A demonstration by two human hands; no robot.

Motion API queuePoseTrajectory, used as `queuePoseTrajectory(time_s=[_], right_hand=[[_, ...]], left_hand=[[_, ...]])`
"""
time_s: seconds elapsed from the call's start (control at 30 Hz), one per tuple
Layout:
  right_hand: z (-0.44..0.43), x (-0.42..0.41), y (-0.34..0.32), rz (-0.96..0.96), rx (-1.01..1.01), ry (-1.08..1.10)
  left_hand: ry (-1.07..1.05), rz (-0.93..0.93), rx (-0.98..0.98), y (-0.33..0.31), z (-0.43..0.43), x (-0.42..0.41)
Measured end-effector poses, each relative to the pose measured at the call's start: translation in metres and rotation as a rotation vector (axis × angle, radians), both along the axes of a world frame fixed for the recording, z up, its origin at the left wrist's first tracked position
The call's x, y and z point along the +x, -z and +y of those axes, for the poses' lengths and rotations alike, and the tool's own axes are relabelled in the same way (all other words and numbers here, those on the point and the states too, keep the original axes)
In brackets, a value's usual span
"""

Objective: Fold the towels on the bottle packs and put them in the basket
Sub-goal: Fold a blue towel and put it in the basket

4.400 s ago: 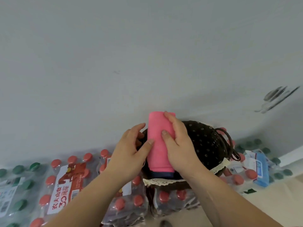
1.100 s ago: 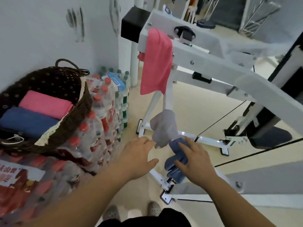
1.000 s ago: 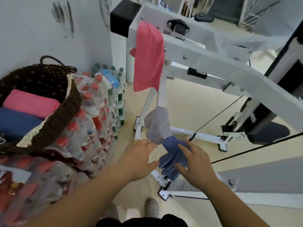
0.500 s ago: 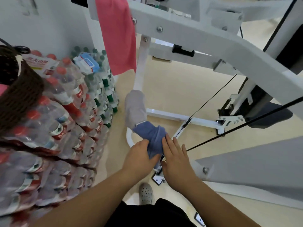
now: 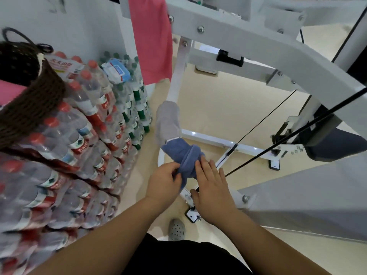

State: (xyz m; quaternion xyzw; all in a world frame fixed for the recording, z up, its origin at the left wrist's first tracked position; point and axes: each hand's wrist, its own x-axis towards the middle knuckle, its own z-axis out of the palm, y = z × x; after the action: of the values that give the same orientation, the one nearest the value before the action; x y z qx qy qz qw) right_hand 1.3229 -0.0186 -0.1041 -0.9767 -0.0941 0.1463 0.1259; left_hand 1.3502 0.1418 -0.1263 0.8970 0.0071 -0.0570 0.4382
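A blue towel hangs bunched over a low bar of the white machine frame. My left hand grips its lower end with curled fingers. My right hand lies on the towel's right side with straight fingers. A grey towel hangs on the same bar just above, and a pink towel is draped higher up. The dark woven basket stands on the stacked bottle packs at the left, with a folded pink towel showing inside.
A blue-and-white wipes packet lies on the green-capped bottles by the wall. Black cables run diagonally to the right of my hands. The machine's floor bars cross the beige floor, and a grey shoe shows below.
I turned away from the basket, where both hands had pressed in a pink towel. Both hands reached the blue towel on the frame; the left hand has closed on it.
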Motion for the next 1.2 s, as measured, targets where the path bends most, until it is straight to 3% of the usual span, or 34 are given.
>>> queuePoseTrajectory(time_s=[0.33,0.47,0.63,0.9,1.1,1.2], right_hand=[[0.035,0.014,-0.015,-0.471,0.226,-0.259],[0.059,0.008,-0.031,-0.496,0.418,-0.410],[0.099,-0.012,-0.042,-0.531,0.486,-0.570],[0.209,-0.082,-0.045,-0.449,0.579,-0.782],[0.290,-0.173,-0.047,-0.164,0.646,-0.749],[0.320,-0.212,-0.047,-0.116,0.670,-0.751]], left_hand=[[0.006,-0.182,0.009,-0.046,0.051,-0.050],[-0.063,-0.226,0.035,-0.062,0.082,-0.077],[-0.157,-0.082,-0.038,-0.074,0.127,-0.122],[-0.411,-0.146,0.047,-0.085,0.218,-0.245],[-0.570,-0.166,0.004,-0.096,0.281,-0.356],[-0.619,-0.160,0.039,-0.098,0.300,-0.402]])
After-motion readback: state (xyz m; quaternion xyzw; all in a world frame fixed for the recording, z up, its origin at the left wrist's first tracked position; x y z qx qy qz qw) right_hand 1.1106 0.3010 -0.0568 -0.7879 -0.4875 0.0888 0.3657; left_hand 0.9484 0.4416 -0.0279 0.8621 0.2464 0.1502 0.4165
